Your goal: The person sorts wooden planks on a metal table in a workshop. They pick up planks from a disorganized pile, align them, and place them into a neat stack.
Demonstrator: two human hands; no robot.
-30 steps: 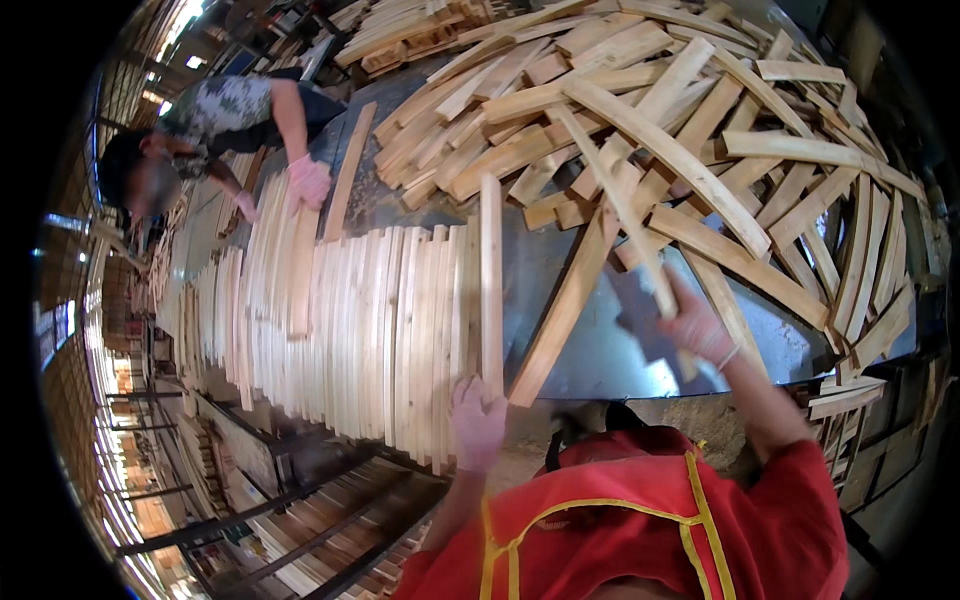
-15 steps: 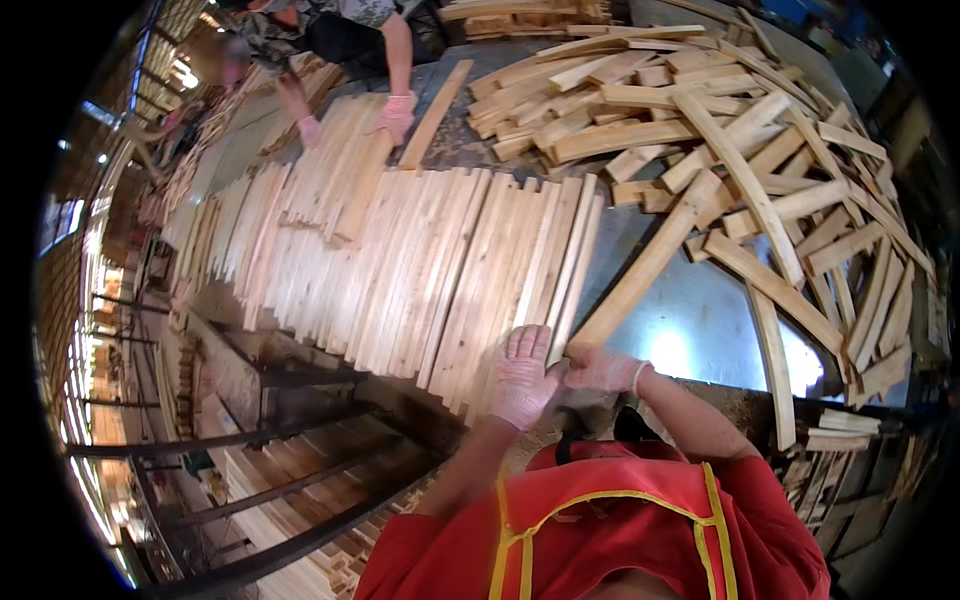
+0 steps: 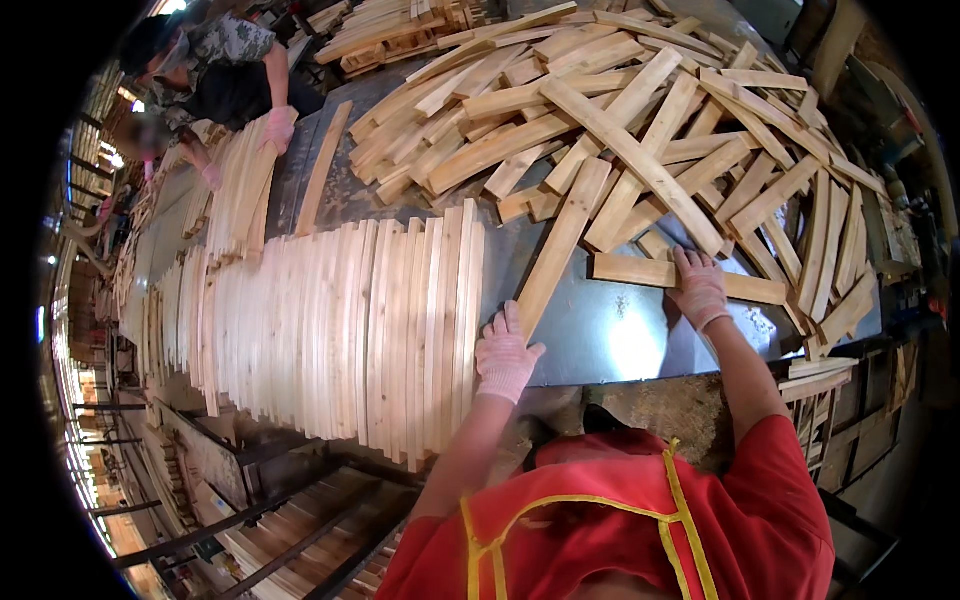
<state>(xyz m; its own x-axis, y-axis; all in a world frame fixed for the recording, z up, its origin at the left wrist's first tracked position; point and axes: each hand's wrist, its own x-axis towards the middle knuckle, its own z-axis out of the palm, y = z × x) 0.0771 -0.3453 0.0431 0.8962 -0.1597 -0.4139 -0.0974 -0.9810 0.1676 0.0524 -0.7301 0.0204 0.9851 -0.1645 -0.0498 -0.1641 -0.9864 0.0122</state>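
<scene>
My left hand (image 3: 505, 358), in a pale pinkish glove, has its fingers stretched out and its thumb apart. It touches the near end of a long wooden board (image 3: 565, 245) that slants away to the right, beside the right edge of a row of wooden strips (image 3: 330, 330) laid side by side. My right hand (image 3: 700, 288), gloved alike, is closed over the middle of a shorter wooden board (image 3: 630, 270) lying crosswise on the metal tabletop (image 3: 570, 350). A large loose pile of boards (image 3: 620, 130) lies just beyond that hand.
At the far left a co-worker's gloved hands (image 3: 278, 128) hold a bundle of strips (image 3: 240, 185). One separate strip (image 3: 325, 165) lies beyond the row. Dark metal bars (image 3: 250, 525) and stacked wood stand below at left; more pieces (image 3: 820, 370) are stacked below the table's right end.
My right hand has left the near end of the long board and moved right onto a shorter board. My left hand has shifted to the long board's end. The view has swung right.
</scene>
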